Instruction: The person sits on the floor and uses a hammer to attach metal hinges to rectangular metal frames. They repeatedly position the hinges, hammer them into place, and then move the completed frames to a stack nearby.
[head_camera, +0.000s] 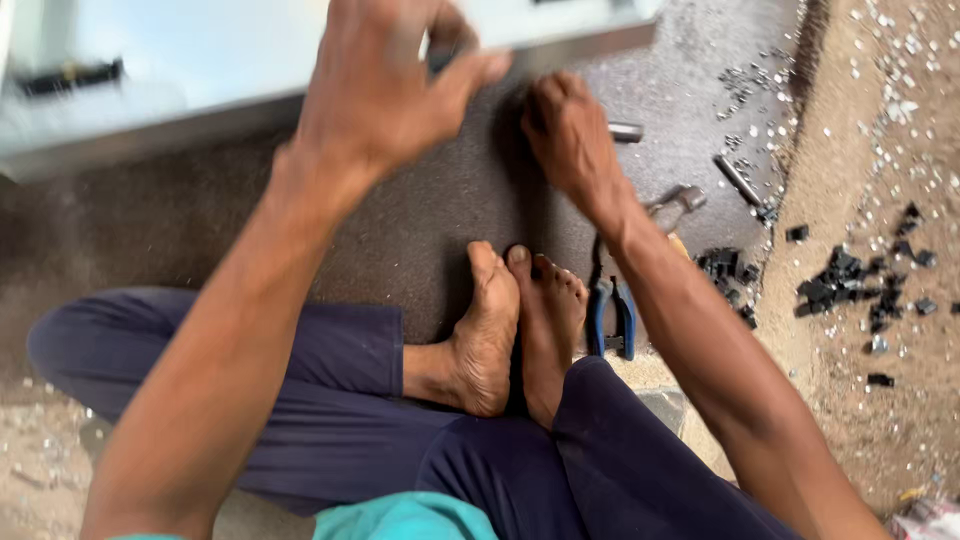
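Hands work at the edge of a pale frame (250, 95) that lies across the top of the head view, on a dark mat (420, 210). The left hand (385, 85) is blurred; it sits over the frame's grey rim, fingers curled down and thumb stretched to the right, touching or just above the rim. Whether it grips anything I cannot tell. The right hand (570, 135) is closed in a fist just below the rim, with a short metal rod (626, 131) sticking out of its right side, so it holds a small tool of some kind. The two hands are near each other, the left higher.

Below them the person sits on the mat with legs folded in dark blue trousers (330, 400), bare feet (515, 320) pressed sole to sole. Blue-handled pliers (612, 315) lie just right of the feet, partly under the right forearm. A hammer head (675, 205) shows beyond the right wrist. A loose metal pin (738, 180) lies further right on the mat. Small black bits (725, 270) are heaped by the mat's edge, and more black bits (850, 280) are scattered on the sandy ground (860, 420) to the right.
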